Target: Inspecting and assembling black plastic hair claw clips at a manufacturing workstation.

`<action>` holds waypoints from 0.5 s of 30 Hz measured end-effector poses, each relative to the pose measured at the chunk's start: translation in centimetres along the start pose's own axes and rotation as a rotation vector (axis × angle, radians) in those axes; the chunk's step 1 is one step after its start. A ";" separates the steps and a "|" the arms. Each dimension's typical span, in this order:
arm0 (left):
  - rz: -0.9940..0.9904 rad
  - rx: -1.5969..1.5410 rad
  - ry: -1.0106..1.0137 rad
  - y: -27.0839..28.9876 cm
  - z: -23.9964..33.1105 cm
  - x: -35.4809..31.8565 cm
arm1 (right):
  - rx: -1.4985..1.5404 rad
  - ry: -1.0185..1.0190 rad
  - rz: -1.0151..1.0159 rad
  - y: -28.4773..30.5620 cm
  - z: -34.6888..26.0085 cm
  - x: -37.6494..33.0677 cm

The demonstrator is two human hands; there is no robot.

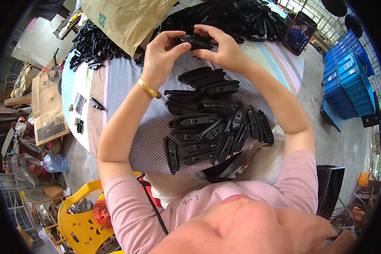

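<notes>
At the far side of the table, both my hands hold one long black plastic part (195,41) between them. My left hand (165,51), below a gold bracelet on the wrist, pinches its left end with thumb and fingers. My right hand (224,48) has fingers and thumb closed round the right end. Closer to my body lies a heap of similar long, ribbed black plastic parts (207,120), some overlapping. Just beyond my hands rises a large pile of glossy black pieces (228,19). Slimmer black pieces (93,42) are heaped at the far left.
A brown paper bag (127,21) covers part of the far piles. A phone (299,34) stands at the far right of the cloth-covered table (118,80). Blue crates (345,84) are stacked to the right. A yellow chair (80,220) and cardboard (48,106) are at left.
</notes>
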State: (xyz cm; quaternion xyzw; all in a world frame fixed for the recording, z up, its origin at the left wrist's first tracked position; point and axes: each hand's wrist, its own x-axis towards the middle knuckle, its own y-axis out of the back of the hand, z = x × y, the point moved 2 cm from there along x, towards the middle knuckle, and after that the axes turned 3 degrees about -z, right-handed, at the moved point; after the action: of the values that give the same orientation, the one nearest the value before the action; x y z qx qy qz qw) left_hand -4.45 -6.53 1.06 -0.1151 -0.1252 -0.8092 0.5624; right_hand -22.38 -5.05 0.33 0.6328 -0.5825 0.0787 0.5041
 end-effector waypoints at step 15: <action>-0.172 -0.022 0.162 0.7 -0.7 0.6 | 0.328 -0.251 -0.214 0.9 1.8 0.4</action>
State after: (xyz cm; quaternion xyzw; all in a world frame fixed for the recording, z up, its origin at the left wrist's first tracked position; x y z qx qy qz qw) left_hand -4.00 -7.50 0.60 -0.0444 -0.0801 -0.8625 0.4977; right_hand -23.86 -6.44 0.27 0.7692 -0.5497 0.0393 0.3235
